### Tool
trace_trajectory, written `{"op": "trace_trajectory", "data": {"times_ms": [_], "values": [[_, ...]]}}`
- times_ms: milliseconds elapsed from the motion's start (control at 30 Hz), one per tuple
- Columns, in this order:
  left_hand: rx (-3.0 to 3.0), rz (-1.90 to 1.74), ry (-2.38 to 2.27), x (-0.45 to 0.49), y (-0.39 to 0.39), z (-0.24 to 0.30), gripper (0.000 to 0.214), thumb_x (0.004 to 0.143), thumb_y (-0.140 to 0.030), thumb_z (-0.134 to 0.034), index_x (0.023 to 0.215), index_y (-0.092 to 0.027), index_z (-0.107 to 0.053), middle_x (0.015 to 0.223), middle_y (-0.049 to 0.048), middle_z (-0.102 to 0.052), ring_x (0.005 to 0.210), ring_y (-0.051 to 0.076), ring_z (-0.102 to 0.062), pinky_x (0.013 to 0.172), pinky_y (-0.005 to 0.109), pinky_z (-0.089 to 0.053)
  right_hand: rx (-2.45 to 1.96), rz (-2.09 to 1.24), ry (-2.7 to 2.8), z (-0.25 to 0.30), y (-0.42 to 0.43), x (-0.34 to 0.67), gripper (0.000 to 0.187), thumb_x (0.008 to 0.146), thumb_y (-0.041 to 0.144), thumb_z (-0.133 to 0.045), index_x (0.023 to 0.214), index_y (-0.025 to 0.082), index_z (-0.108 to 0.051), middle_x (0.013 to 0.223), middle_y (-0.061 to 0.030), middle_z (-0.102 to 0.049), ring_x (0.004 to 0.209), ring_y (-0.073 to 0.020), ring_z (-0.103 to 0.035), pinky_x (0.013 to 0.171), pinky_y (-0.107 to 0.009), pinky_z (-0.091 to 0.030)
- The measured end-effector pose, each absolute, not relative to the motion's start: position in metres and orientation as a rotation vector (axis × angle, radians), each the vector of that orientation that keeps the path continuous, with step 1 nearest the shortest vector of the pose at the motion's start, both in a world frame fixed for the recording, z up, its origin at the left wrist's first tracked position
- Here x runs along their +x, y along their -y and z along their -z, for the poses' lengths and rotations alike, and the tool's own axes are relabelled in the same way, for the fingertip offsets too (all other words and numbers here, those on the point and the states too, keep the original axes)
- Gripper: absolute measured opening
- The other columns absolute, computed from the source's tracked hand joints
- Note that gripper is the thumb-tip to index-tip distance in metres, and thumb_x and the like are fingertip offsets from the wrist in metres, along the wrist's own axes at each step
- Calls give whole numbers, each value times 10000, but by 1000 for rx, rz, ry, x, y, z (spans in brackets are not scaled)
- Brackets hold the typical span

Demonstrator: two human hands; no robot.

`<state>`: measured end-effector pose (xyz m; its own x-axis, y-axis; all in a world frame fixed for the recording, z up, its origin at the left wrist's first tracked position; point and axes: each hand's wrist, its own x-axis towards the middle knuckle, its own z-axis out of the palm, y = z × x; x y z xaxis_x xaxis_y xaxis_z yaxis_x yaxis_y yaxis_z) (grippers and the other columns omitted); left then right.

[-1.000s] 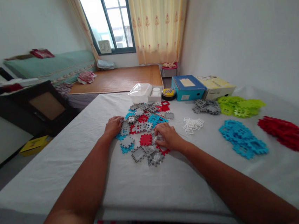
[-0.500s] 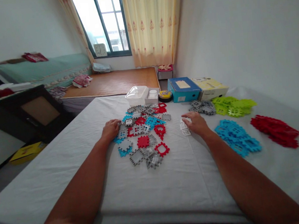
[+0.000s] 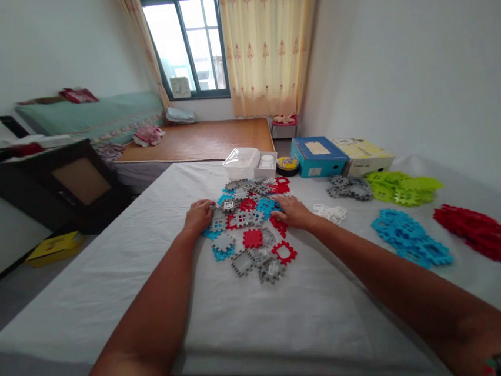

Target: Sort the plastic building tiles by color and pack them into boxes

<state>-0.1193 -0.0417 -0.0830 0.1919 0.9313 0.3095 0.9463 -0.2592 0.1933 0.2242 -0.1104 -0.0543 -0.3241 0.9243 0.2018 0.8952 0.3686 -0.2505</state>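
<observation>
A mixed heap of toothed plastic building panels in grey, blue, red and white lies in front of me, with a red square panel [image 3: 252,238] near its middle. My left hand [image 3: 199,216] rests at the heap's left edge, its fingers loosely bent over grey and blue panels and their tips partly hidden. Over the heap's right side reaches my right hand [image 3: 291,210], thumb and fingers apart beside a blue panel [image 3: 265,208] and above a red one; I see nothing held in it. White window-shaped pieces [image 3: 330,213] form a small pile to the right of that hand.
Sorted piles of grey [image 3: 348,188], lime green [image 3: 403,188], blue [image 3: 410,237] and red panels [image 3: 476,231] lie on the right. A clear plastic tub [image 3: 241,162], a round yellow-lidded tin [image 3: 288,165], a blue box [image 3: 319,155] and a yellow box [image 3: 362,155] line the table's far edge.
My right hand has left the white pieces on the right and moved left onto the mixed heap. The left hand stays at the heap's left edge. The view has shifted slightly.
</observation>
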Motion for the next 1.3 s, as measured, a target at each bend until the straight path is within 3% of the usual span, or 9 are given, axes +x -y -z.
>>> {"op": "trace_trajectory", "data": {"times_ms": [200,333,467,700,933,1133,1300], "values": [[-2403,610,1892,-120,41,84,363,873,-218,-430,1155,-231,-658,1256,42,-620,1163,215,-530,1042,360,-401,-1468,-146,2344,46,119,211,582,799,271,-689,1348,214,-504,1289,-111,-588,1191,-263,-473,962,-425,-392],[-2389,589,1900,-119,40,85,362,873,-222,-435,1158,-244,-657,1262,37,-614,1166,222,-524,1040,368,-401,-1425,-151,2371,41,136,211,387,811,282,-684,1192,265,-624,1127,-70,-653,1105,-264,-497,881,-410,-406],[-2384,575,1885,-120,40,85,369,872,-212,-432,1165,-242,-655,1265,39,-610,1165,222,-527,1030,361,-408,-1421,-151,2327,40,147,211,223,818,277,-675,1037,237,-672,1064,-67,-656,1062,-252,-510,846,-374,-405],[-2394,593,1869,-122,39,85,369,868,-224,-420,1150,-247,-657,1251,36,-621,1171,213,-531,1038,359,-405,-1428,-254,2214,38,151,217,553,745,176,-689,1281,192,-550,1008,-57,-669,976,-226,-545,864,-365,-425],[-2424,567,1770,-129,30,88,407,859,-254,-378,1161,-217,-648,1249,57,-625,1161,232,-546,1047,379,-399,-1535,-134,2152,25,171,262,201,842,184,-568,943,251,-729,938,-42,-685,934,-196,-589,844,-329,-437],[-2407,556,1816,-128,25,89,411,863,-274,-375,1166,-221,-648,1249,60,-625,1153,244,-547,1035,396,-413,-1690,-185,1869,19,197,327,200,839,186,-571,992,177,-700,903,-51,-711,778,-148,-628,744,-262,-469],[-2397,513,1835,-122,34,83,405,876,-250,-375,1179,-225,-642,1265,57,-619,1175,229,-537,1041,378,-409,-1525,-363,2074,22,211,301,207,865,262,-573,1024,184,-680,987,-50,-709,737,-134,-642,725,-257,-478]]}}
